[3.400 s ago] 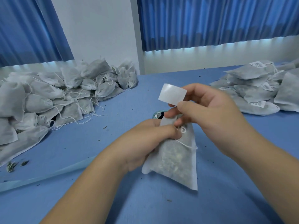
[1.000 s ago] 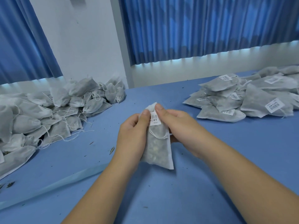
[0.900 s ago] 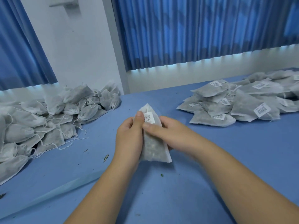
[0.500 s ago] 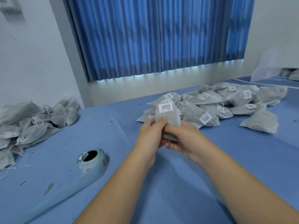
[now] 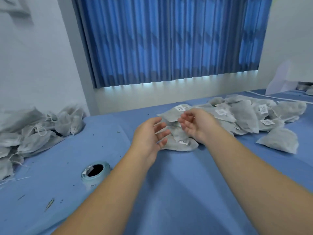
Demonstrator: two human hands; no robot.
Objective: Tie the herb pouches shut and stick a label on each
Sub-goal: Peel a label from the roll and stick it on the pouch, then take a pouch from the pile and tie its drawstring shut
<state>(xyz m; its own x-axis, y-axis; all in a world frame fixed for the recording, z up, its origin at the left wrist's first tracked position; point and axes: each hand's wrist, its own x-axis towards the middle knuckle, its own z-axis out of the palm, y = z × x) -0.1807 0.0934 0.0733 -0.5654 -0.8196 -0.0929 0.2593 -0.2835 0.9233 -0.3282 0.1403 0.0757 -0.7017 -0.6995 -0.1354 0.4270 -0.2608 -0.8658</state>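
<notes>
Reaching over the blue desk [image 5: 169, 192], the left hand [image 5: 149, 134] and right hand [image 5: 196, 124] are wide and hold nothing. Between them, a labelled pouch [image 5: 171, 114] seems to lie on the labelled pile [image 5: 243, 114], though it is blurry. The label roll [image 5: 94, 173] sits by the left arm.

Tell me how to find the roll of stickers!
Start at the blue table. Look left, between the heap of unlabelled pouches and the person's left forearm. The label roll is the only round thing there, with a dark hole.
</notes>
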